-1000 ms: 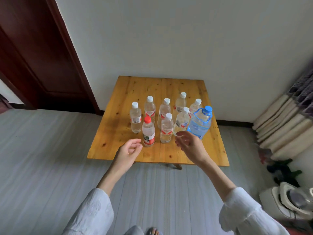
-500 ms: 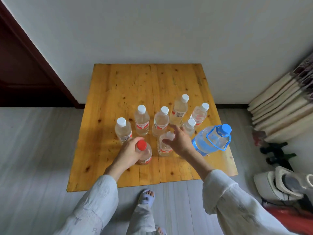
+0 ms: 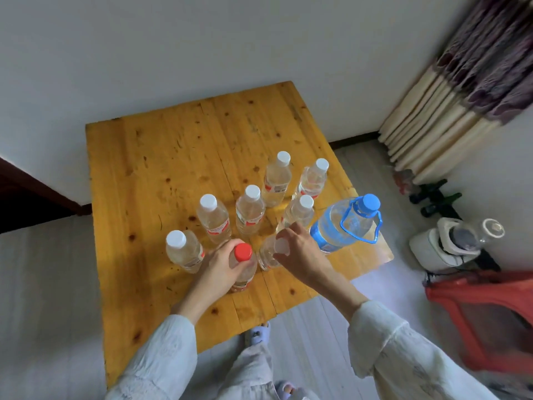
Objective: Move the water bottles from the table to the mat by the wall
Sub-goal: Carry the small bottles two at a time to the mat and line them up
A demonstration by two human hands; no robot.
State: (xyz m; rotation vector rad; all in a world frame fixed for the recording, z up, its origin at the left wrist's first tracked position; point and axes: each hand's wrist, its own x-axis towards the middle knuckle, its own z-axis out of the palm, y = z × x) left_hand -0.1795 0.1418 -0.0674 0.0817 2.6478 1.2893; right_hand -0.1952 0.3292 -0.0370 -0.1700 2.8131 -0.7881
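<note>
Nine water bottles stand on the wooden surface (image 3: 161, 157), which is pushed against the white wall (image 3: 202, 44). Largest of them is the blue-capped jug (image 3: 343, 223), with a blue carry handle, at the right edge of the surface. Clustered to the left of the jug are seven clear white-capped bottles and one red-capped bottle (image 3: 243, 265), all upright. The red-capped bottle is nearest the front edge of the surface; the person's left hand (image 3: 219, 269) grips it just below the cap, fingers curled around the neck. Just right of it, between the red-capped bottle and the jug, the right hand (image 3: 300, 255) grasps a white-capped bottle (image 3: 269, 254) from above, fingertips wrapped over its cap. Both bottles appear to rest on the surface. A further white-capped bottle (image 3: 184, 249) stands just left of the left hand, and the rest fan out behind, toward the wall. Right of the surface, a striped curtain (image 3: 450, 105) hangs to the floor and a red plastic stool (image 3: 484, 319) sits nearer the person.
</note>
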